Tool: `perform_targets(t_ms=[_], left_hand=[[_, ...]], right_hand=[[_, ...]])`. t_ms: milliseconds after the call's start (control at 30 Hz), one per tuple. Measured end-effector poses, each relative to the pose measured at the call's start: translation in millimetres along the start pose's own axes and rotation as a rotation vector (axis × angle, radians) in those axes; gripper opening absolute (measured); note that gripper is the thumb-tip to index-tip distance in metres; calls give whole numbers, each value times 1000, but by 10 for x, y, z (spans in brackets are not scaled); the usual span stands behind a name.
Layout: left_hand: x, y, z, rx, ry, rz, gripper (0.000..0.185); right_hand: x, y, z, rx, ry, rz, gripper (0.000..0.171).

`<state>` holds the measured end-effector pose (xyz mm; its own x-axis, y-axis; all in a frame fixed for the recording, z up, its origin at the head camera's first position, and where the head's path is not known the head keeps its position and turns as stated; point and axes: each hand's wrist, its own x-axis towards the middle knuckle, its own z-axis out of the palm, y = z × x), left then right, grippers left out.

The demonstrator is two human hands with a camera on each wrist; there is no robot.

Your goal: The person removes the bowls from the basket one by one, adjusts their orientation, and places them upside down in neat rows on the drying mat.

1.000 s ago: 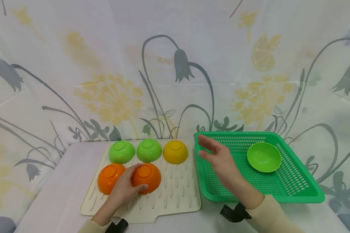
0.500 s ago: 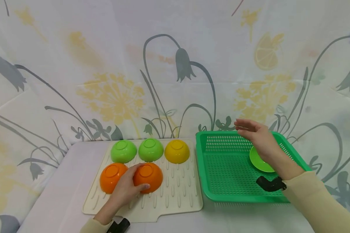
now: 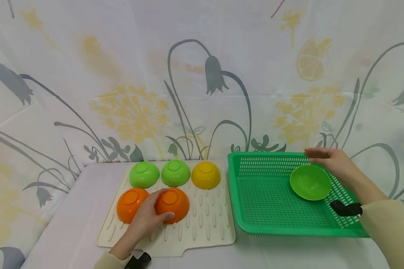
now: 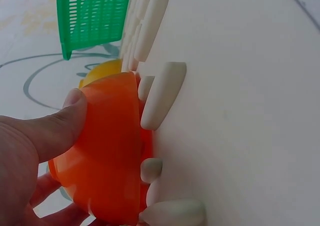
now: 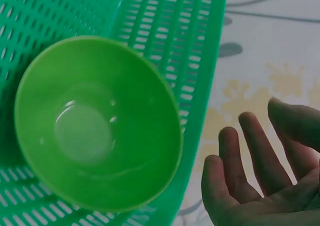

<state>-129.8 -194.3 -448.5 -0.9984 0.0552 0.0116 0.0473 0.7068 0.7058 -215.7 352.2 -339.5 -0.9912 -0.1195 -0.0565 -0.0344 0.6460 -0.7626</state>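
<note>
My left hand (image 3: 147,218) grips an orange bowl (image 3: 173,205) that sits upside down on a cream ribbed drying mat (image 3: 202,233). In the left wrist view the thumb lies on one side of that bowl, and the fingers curl under its far side. My right hand (image 3: 340,166) hovers by the right rim of a green plastic basket (image 3: 289,231), fingers apart and holding nothing. Close to it, a light green bowl (image 5: 95,126) rests inside the basket with its mouth up. The right wrist view shows the hand just outside the basket rim.
Several more bowls stand upside down on the mat: an orange bowl (image 3: 129,203) at left, two green bowls, one left (image 3: 144,175) and one middle (image 3: 176,173), and a yellow bowl (image 3: 206,175). A flower-patterned cloth (image 3: 138,112) hangs behind the table.
My right hand has moved rightward from the basket's left side, across the light green bowl, to the right rim. The left hand stays on the orange bowl. The head view has shifted slightly.
</note>
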Motion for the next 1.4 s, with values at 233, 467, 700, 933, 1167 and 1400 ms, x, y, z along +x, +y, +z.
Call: perform_targets(t_ms=[233,467,700,933,1167,1400], left_hand=[[-9,4,5,0,-2,-5,77],[-5,1,4,3,-1,-1,76],[-6,4,7,7,-4,-3,77],[-16,-2,-1,1,-3,7,77],[-15,-23,2,2,4,7,77],[-29,0,4,4,9,3,77]], right_hand=[[-29,196,-45,-33,-81,35,56],[-27,287,-59,-14,-130,50,57],[-18,301,-53,-142,-136,23,56],[-10,289,-6,-232,-73,43,50],[-45,273,33,-233,-51,48,46],[-59,291,34,-257,-35,49,45]])
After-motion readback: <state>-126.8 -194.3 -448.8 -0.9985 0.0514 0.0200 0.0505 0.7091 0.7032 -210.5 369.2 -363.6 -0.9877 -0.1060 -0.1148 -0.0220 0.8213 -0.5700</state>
